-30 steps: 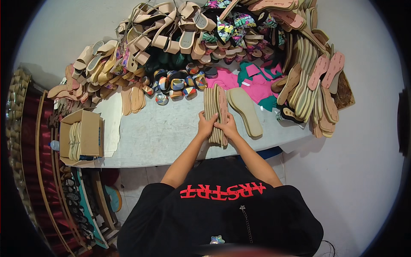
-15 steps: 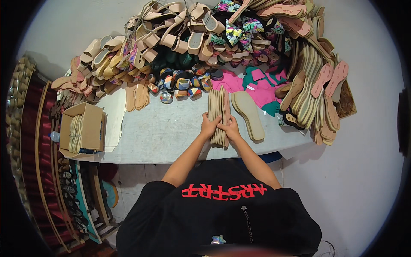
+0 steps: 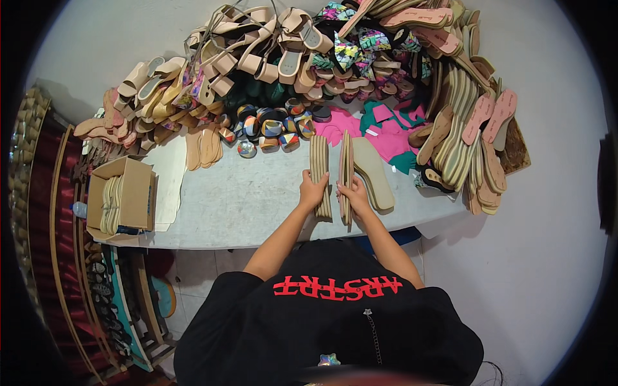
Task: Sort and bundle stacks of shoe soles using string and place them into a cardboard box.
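My left hand point(image 3: 313, 190) is closed round a stack of beige shoe soles point(image 3: 319, 161) held on edge. A hand's width to its right, my right hand point(image 3: 353, 194) grips a thinner bunch of soles point(image 3: 347, 164) with a pinkish face, also on edge; a narrow gap parts the two bunches. Flat on the table just right of my right hand lies a large pale sole point(image 3: 376, 177), partly covered by the held bunch.
Finished sandals point(image 3: 257, 38) heap along the table's back. Patterned slippers point(image 3: 273, 125) and pink and green fabric pieces point(image 3: 389, 138) lie in front. More soles point(image 3: 460, 148) are piled at right. A cardboard box point(image 3: 141, 193) holding soles stands at the left edge of the table point(image 3: 225, 199).
The single stack that both hands held together is now split in two. My right hand has moved rightward with its bunch, over the edge of the pale sole.
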A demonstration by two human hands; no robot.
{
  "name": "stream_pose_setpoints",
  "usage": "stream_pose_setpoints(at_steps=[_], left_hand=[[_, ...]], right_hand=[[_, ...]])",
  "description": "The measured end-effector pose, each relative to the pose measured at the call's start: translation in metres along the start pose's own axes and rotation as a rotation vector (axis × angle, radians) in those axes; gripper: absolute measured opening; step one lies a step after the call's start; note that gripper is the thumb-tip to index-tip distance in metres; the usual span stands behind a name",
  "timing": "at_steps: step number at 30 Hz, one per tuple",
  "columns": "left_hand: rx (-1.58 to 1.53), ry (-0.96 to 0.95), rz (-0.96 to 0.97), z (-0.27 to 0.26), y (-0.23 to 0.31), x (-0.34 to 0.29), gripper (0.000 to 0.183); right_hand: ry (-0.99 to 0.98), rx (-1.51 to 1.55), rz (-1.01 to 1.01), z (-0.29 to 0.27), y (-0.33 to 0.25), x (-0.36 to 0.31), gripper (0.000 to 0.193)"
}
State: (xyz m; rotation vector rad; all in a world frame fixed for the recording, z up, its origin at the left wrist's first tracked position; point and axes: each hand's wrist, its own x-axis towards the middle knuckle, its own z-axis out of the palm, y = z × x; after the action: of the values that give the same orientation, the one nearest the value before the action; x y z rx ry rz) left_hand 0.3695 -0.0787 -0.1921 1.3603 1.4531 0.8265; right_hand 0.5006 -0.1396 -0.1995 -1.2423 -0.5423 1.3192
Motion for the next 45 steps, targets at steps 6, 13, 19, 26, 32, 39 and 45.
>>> stream_pose_setpoints(at_steps=[6, 13, 19, 26, 32, 39, 45], left_hand=[[0.14, 0.063, 0.101, 0.0, 0.002, 0.0, 0.054], [0.351, 0.049, 0.076, -0.004, 0.006, -0.001, 0.06], [0.329, 0.007, 0.034, -0.003, 0.0, 0.001, 0.059], [0.139, 0.026, 0.037, 0.002, -0.005, 0.003, 0.076], [0.138, 0.06, 0.088, 0.008, -0.01, 0.002, 0.071], [0.063, 0.089, 0.134, 0.009, -0.009, 0.0, 0.069], [0.038, 0.076, 0.086, 0.007, -0.003, 0.0, 0.069]], right_hand=[[-0.032, 0.001, -0.076, -0.007, -0.002, -0.002, 0.052], [-0.131, 0.024, 0.02, -0.013, -0.01, -0.008, 0.036], [-0.22, 0.12, 0.086, -0.008, -0.003, -0.005, 0.041], [0.013, -0.182, -0.111, 0.006, 0.023, 0.018, 0.066], [0.151, -0.23, -0.06, 0.015, 0.022, 0.018, 0.067], [0.119, -0.204, 0.034, 0.015, 0.013, 0.014, 0.067], [0.034, -0.237, 0.045, 0.008, 0.016, 0.019, 0.062]])
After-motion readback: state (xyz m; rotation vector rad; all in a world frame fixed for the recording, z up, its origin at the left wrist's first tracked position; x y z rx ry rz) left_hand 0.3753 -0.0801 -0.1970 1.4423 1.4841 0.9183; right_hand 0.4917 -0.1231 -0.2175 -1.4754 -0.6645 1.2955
